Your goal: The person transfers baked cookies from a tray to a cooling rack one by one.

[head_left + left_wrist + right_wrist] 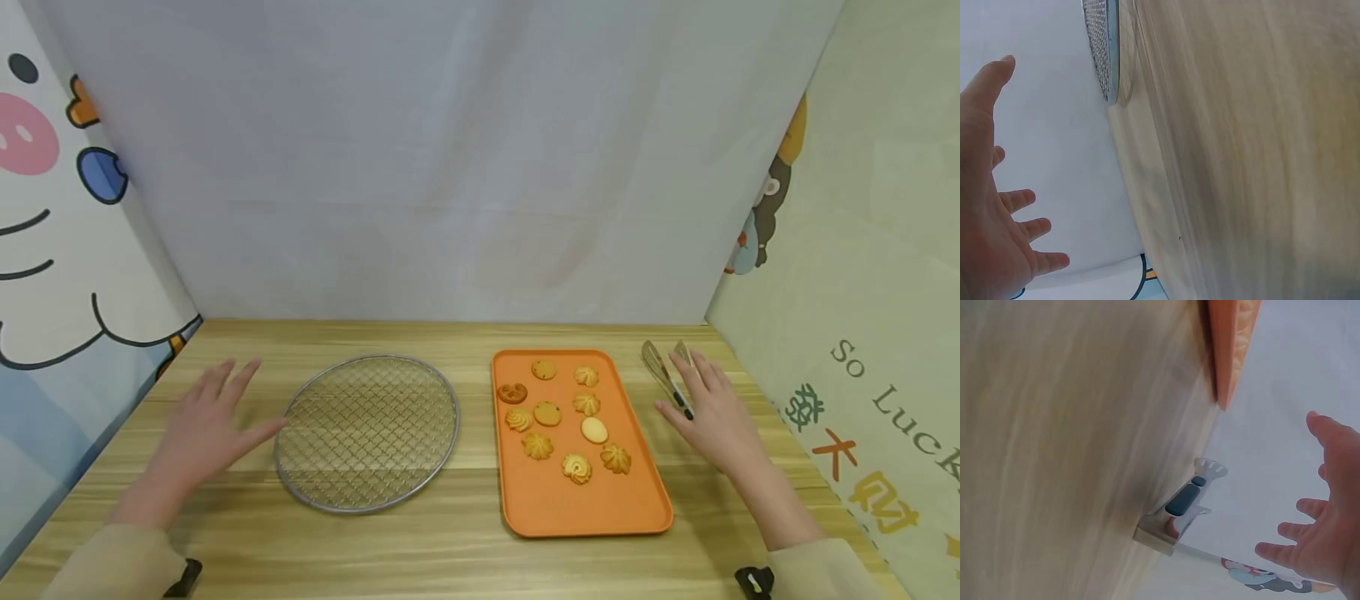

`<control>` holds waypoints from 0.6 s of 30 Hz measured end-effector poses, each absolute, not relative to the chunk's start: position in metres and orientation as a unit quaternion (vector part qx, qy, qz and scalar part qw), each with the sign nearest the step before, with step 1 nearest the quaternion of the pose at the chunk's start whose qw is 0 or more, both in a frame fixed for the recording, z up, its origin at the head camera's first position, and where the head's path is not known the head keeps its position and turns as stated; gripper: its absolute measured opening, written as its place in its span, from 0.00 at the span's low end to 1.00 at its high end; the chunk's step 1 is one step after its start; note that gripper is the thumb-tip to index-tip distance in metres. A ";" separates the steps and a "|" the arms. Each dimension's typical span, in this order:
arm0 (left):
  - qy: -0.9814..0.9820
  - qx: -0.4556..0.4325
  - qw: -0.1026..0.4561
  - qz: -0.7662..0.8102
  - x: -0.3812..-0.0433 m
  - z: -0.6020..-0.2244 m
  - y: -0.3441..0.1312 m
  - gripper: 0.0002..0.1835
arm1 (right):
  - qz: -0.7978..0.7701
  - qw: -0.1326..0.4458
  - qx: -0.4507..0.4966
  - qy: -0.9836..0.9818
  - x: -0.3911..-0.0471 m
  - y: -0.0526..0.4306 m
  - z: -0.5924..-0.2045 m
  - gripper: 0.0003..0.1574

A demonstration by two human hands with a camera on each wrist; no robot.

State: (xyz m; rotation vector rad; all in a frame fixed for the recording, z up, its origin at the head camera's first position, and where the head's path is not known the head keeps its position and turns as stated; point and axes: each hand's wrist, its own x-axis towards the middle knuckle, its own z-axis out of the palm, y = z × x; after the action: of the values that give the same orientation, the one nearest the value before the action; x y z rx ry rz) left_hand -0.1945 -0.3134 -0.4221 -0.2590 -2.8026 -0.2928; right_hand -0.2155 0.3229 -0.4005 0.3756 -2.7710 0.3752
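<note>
Left hand (202, 429): fingers spread, empty, beside round wire rack (367, 433). Right hand (716, 417): fingers apart, empty, near metal tongs (1182, 500). Orange tray (585, 510) on tabletop (390, 558), between rack and tongs, holds assorted cookies (547, 413).

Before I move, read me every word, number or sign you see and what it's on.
"So Luck", cut off at the picture's edge: right wall.
"發大财": same wall, below.
Orange mark at that edge: cut off, unreadable.
Nothing readable on the tray, cookies, rack or tongs.
</note>
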 end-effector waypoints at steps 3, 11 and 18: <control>-0.979 -0.089 0.139 -0.119 -0.200 -0.424 -0.312 0.53 | 0.137 0.161 0.132 -0.968 -0.223 0.325 -0.404 0.50; -0.972 -0.064 0.027 -0.225 -0.212 -0.428 -0.312 0.55 | 0.143 0.114 0.118 -0.976 -0.241 0.334 -0.413 0.52; -0.952 -0.065 -0.029 -0.298 -0.219 -0.437 -0.317 0.54 | 0.127 0.062 0.113 -0.984 -0.248 0.342 -0.420 0.51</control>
State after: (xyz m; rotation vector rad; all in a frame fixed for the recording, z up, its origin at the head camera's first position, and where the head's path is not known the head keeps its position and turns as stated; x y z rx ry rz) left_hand -0.2186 -0.3169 -0.4369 -0.2087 -3.0464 -0.9529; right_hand -0.2479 0.3423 -0.4198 0.3412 -2.9744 0.3828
